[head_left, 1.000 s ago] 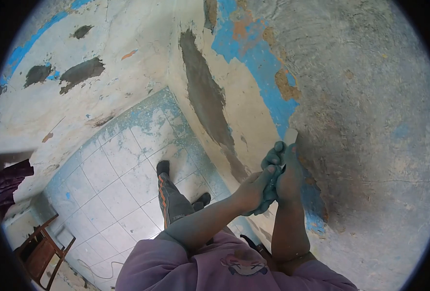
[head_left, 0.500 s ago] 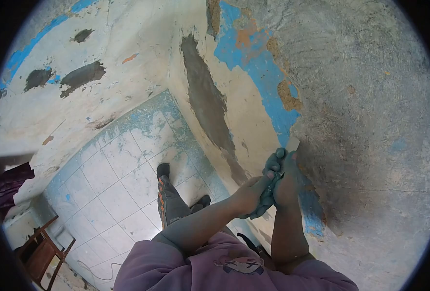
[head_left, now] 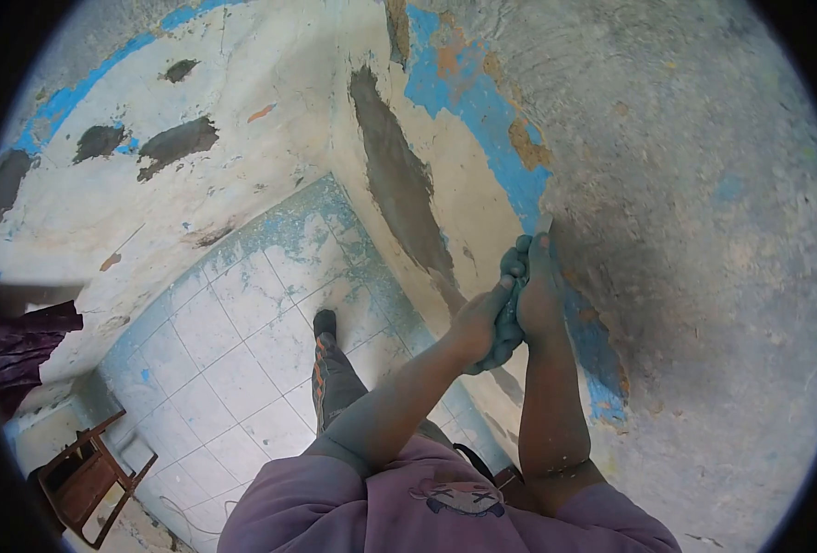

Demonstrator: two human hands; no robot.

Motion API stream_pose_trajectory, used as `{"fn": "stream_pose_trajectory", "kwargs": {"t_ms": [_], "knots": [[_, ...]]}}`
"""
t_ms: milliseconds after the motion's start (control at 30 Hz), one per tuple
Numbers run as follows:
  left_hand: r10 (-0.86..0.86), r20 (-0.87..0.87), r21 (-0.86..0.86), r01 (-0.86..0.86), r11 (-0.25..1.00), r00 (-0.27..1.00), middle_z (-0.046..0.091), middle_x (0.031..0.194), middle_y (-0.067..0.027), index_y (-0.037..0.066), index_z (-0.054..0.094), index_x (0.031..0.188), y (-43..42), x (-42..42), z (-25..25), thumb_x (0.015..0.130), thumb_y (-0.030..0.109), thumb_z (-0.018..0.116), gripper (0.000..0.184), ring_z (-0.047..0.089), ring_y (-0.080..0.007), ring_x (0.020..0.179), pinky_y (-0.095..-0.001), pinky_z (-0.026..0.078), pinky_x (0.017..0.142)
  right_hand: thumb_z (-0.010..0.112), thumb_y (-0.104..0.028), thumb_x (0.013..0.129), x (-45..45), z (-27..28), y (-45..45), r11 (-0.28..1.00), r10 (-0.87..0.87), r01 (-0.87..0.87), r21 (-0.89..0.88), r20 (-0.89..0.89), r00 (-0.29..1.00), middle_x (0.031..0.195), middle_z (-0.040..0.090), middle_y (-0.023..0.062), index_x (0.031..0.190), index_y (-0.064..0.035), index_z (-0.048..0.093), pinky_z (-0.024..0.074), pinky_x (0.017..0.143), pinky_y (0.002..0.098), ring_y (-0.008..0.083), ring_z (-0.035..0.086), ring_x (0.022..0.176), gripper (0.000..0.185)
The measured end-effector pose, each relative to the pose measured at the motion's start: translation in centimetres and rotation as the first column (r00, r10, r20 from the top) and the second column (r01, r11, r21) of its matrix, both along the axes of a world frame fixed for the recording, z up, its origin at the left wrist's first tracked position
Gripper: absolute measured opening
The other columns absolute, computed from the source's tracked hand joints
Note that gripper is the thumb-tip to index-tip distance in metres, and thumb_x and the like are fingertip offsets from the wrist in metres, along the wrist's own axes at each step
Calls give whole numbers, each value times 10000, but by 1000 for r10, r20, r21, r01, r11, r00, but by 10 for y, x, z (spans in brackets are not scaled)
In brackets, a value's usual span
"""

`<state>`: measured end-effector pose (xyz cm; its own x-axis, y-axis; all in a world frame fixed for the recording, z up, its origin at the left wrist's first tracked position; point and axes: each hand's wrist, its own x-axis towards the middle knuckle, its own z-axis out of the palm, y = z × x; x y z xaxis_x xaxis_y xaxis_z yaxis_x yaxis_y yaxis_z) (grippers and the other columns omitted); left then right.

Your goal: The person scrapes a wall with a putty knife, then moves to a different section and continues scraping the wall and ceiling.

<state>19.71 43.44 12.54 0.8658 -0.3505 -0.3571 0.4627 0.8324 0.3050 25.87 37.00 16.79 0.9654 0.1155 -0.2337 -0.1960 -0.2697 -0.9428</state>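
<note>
My left hand (head_left: pixel 488 324) is closed against my right, its thumb over the top and its bluish-stained fingers curled beneath. Beside it, my right hand (head_left: pixel 539 290) is closed on a pale flat blade (head_left: pixel 545 224), whose end sticks out past the fingertips. What lies between the two palms is hidden. Both hands are up near the rough grey wall (head_left: pixel 704 230), close to a strip of blue paint (head_left: pixel 524 189). Whether the blade touches the wall cannot be made out.
Left of the hands runs a cream wall (head_left: pixel 468 166) with a long dark patch (head_left: pixel 395 175). Below are white floor tiles (head_left: pixel 229 369) and my foot (head_left: pixel 325 323). A brown wooden chair (head_left: pixel 81 484) and dark purple cloth (head_left: pixel 35 346) are at the far left.
Both hands, still together, have moved upward in view, with the blade. It shows narrower than before. The view has shifted slightly, and one of the two feet is no longer seen.
</note>
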Motion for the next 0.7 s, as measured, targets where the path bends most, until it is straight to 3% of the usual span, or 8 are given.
{"fn": "stream_pose_trajectory", "kwargs": {"t_ms": [67,167,300,367,567,700], "knots": [[20,-34,160,-14,987,999,454,537,-15,59,517,761,0,-1,14,907,496,343,493,409,-108,359,-234,330,321,290,-392,949,-1,4,0,995,-45,49,83,-55,997,652,375,-25,750,-87,431,301,543,211,68,329,583,390],[-19,-15,117,21,993,1000,454,537,-13,59,524,768,-5,0,6,903,498,356,489,410,-109,358,-233,334,324,336,-408,941,2,0,-9,975,-1,31,219,-134,991,652,400,-25,865,-74,479,303,512,188,56,355,571,371],[2,15,155,-4,988,1000,476,563,-25,62,537,803,-6,1,-2,915,468,352,460,438,-115,384,-242,356,344,336,-416,940,2,-5,-6,991,-20,30,134,-71,997,649,402,-28,859,-75,481,301,506,185,57,356,564,379],[68,-72,202,-52,978,995,470,556,-24,60,536,799,-4,0,13,913,470,356,462,433,-118,378,-246,355,343,333,-416,941,3,-5,-9,991,5,3,136,-56,998,643,404,-27,853,-75,480,301,506,185,58,357,559,382],[-5,57,213,-7,977,998,460,546,-23,70,528,786,-6,4,-8,908,488,353,470,411,-125,356,-251,332,326,338,-435,935,7,-8,-6,989,31,-25,146,-44,999,624,392,-24,841,-80,476,302,507,186,63,360,555,392],[51,-88,168,-36,985,995,461,537,-25,84,528,774,-12,0,7,909,499,331,479,400,-128,345,-252,326,322,346,-436,932,2,-2,-10,992,-4,14,127,-81,997,624,397,-21,851,-79,483,304,508,191,67,361,555,391]]}}
